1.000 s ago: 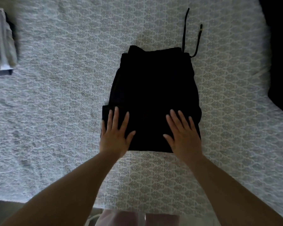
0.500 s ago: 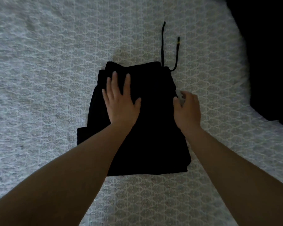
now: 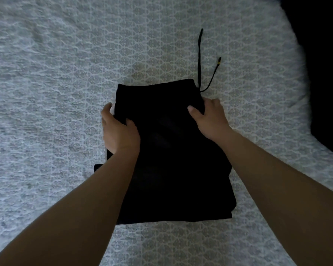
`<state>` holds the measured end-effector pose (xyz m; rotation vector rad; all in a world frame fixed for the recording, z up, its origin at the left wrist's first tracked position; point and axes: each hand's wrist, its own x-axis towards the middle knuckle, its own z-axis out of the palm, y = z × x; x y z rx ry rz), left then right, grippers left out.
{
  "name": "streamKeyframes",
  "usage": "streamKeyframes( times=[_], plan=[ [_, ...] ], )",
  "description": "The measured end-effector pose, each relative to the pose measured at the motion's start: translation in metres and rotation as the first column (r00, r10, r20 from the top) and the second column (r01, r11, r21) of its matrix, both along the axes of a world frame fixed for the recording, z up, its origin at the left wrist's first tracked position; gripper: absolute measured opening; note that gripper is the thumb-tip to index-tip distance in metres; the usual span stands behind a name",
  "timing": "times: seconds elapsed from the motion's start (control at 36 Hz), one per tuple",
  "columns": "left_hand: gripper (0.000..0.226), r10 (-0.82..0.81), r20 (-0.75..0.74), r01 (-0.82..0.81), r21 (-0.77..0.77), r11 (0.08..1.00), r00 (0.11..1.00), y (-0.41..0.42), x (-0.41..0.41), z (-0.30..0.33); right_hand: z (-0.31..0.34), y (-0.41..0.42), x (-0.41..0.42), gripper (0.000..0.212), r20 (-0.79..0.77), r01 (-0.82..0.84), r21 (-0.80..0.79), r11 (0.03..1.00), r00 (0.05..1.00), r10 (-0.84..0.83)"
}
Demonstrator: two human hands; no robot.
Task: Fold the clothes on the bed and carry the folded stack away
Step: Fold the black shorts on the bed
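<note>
I have the folded black trousers (image 3: 173,150) flat on the bed (image 3: 56,93), long axis running away from me. My left hand (image 3: 119,131) and right hand (image 3: 210,120) each grip a far side edge, equally near.

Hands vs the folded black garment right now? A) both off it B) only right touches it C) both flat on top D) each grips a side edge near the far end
D: the left hand and right hand each curl round opposite side edges of the folded black garment.
</note>
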<state>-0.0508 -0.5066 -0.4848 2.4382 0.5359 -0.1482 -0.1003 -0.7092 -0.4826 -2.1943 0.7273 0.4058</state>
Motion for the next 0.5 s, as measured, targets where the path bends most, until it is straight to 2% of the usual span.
streamKeyframes(
  times=[0.08,0.14,0.17,0.25,0.31,0.33,0.42,0.5],
  plan=[
    [0.065,-0.116,0.139,0.094,0.154,0.984,0.983,-0.012,-0.008,0.005,0.002,-0.002,0.008,0.062,0.009,0.158,0.221,0.962,0.986,-0.164],
    [0.066,-0.307,0.239,0.265,0.192,0.945,0.921,-0.022,-0.009,0.010,0.006,-0.005,0.016,0.058,-0.011,0.242,0.341,0.908,0.967,-0.254],
    [0.066,-0.438,0.263,0.395,0.203,0.896,0.860,-0.028,-0.010,0.011,0.008,-0.006,0.020,0.053,-0.018,0.264,0.372,0.890,0.961,-0.277],
    [0.067,-0.799,0.198,0.769,0.218,0.601,0.568,-0.048,-0.017,0.006,0.007,-0.006,0.030,0.047,-0.011,0.323,0.370,0.871,0.939,-0.343],
    [0.073,-0.886,0.103,0.857,0.226,0.463,0.451,-0.059,-0.021,0.000,0.005,-0.004,0.035,0.048,0.004,0.368,0.372,0.852,0.918,-0.398],
    [0.077,-0.897,0.065,0.864,0.244,0.440,0.438,-0.062,-0.021,-0.005,0.005,-0.003,0.038,0.048,-0.010,0.397,0.417,0.818,0.901,-0.433],
    [0.082,-0.879,-0.030,0.843,0.303,0.445,0.475,-0.058,-0.018,-0.019,0.010,-0.001,0.043,0.040,-0.083,0.470,0.573,0.671,0.848,-0.524],
    [0.082,-0.882,-0.066,0.841,0.342,0.419,0.466,-0.052,-0.015,-0.025,0.013,-0.002,0.048,0.027,-0.180,0.548,0.663,0.510,0.778,-0.602]
  ],
)
